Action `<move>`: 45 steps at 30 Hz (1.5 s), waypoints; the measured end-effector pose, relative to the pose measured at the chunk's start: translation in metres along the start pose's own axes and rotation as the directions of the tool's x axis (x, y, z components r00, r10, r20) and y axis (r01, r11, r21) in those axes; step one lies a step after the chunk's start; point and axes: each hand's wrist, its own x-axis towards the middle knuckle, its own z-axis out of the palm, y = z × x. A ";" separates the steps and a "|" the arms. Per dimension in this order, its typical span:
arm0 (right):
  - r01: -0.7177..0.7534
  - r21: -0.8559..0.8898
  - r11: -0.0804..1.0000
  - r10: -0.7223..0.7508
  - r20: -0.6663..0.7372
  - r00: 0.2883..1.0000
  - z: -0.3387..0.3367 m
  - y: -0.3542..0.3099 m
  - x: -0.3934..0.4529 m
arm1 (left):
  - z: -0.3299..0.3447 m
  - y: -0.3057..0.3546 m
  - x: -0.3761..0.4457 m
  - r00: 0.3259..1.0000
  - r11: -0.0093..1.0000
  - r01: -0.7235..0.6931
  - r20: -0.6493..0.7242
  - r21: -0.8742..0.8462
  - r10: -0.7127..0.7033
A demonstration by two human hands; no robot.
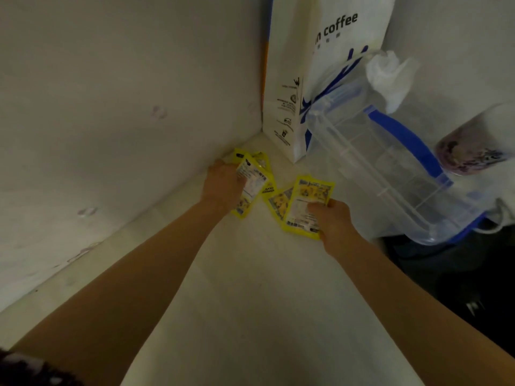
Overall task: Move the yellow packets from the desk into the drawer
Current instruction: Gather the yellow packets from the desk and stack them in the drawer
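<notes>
Where the pale desk [250, 302] meets the wall, a white coffee bag [306, 79] stands beside a clear plastic bin [390, 168] with blue handles — and the yellow packets [274, 200] lie scattered in that corner. The left hand [223, 182] grips one packet [250, 181]; the right hand [331, 221] pinches another packet [306, 204].

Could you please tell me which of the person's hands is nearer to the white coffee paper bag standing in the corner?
Left. The left hand holds packets just below-left of the paper bag; the right hand holds a packet farther toward the camera.
</notes>
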 end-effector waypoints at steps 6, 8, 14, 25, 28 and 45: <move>0.047 -0.092 0.995 -0.049 -0.023 0.999 -0.006 0.004 -0.001 | -0.008 0.012 0.007 0.960 0.803 0.260 0.052 -0.537 -0.276; 0.061 -0.107 0.992 -0.065 -0.031 0.997 -0.007 0.002 -0.003 | -0.004 0.016 0.011 0.957 0.813 0.271 0.058 -0.516 -0.283; 0.090 -0.118 0.989 -0.097 -0.049 0.994 -0.015 0.008 -0.004 | 0.008 0.016 0.009 0.905 0.733 0.406 0.131 -0.546 -0.404; 0.096 -0.036 0.995 -0.094 0.071 0.993 -0.038 0.042 -0.043 | 0.008 -0.009 -0.092 0.910 0.576 0.379 0.180 -0.724 -0.373; 0.095 -0.058 0.994 -0.088 0.106 0.990 -0.047 0.059 -0.066 | 0.012 -0.019 -0.130 0.905 0.558 0.381 0.174 -0.737 -0.388; 0.135 -0.230 0.964 -0.143 -0.015 0.990 -0.062 0.191 -0.226 | 0.022 -0.061 -0.328 0.919 0.447 0.362 0.233 -0.818 -0.319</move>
